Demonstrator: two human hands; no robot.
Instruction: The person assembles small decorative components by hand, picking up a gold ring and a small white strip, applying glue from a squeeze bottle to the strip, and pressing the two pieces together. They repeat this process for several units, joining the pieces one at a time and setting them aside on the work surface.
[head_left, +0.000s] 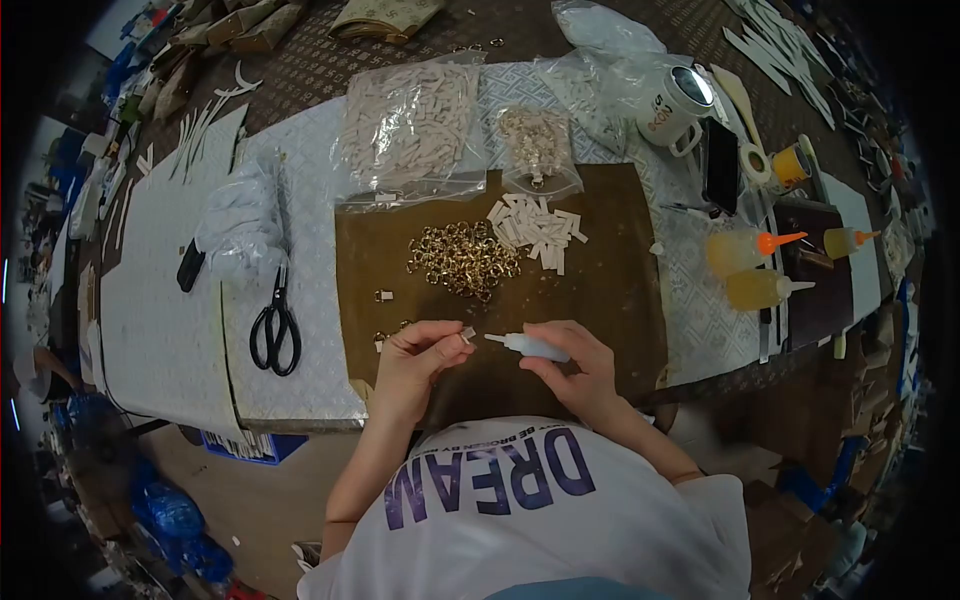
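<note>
My left hand (425, 356) pinches a small white strip (467, 335) between thumb and fingertips. Closed around a small pale bottle (535, 347), my right hand (580, 365) points its thin nozzle left, close to the strip. Both hands are over the front part of a brown mat (600, 290). Beyond them lie a pile of gold metal rings (462, 260) and a heap of white strips (535, 228). A ring with a white strip (384, 296) rests at the mat's left side, and more such pieces are partly hidden behind my left hand.
Black scissors (275, 335) and a plastic bag (243, 225) lie left. Bags of strips (412, 125) and rings (537, 145) sit behind the mat. Right are a mug (668, 112), a phone (721, 165) and yellowish bottles (735, 252).
</note>
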